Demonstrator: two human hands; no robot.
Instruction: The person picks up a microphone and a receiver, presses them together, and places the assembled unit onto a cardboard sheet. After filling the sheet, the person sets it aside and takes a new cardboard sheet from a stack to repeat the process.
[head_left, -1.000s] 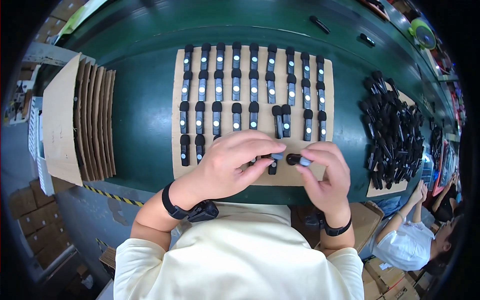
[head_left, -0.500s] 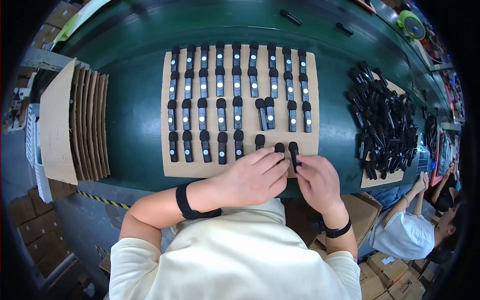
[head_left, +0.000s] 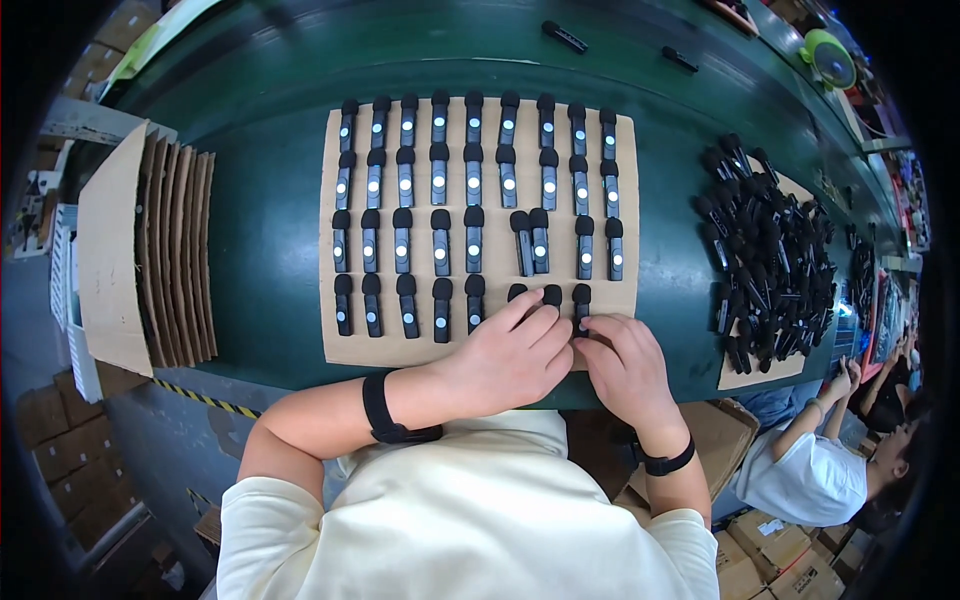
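Small black clip-on microphones with foam tops, most with a pale round sticker, lie in rows on a cardboard sheet (head_left: 375, 348). At the near row's right end, my right hand (head_left: 632, 372) pinches one microphone (head_left: 582, 298) by its lower part. My left hand (head_left: 515, 355) is closed beside it, fingers bent round another microphone (head_left: 552, 296); only its foam top shows, and the thumb is hidden. Past the left fingertips, the top of a further microphone (head_left: 517, 291) peeks out. Two microphones (head_left: 530, 243) stand close together in the row above, one with no sticker visible.
A heap of microphones (head_left: 765, 265) covers another cardboard sheet on the right of the green table (head_left: 265, 250). Folded cardboard dividers (head_left: 120, 260) stand at the left. Two loose microphones (head_left: 564, 37) (head_left: 680, 59) lie at the far side. A co-worker (head_left: 815, 470) sits at the right.
The view has shifted slightly. Both microphones in my hands have moved a little up the sheet, closer to the row above. My right fingers have drawn in toward my left hand.
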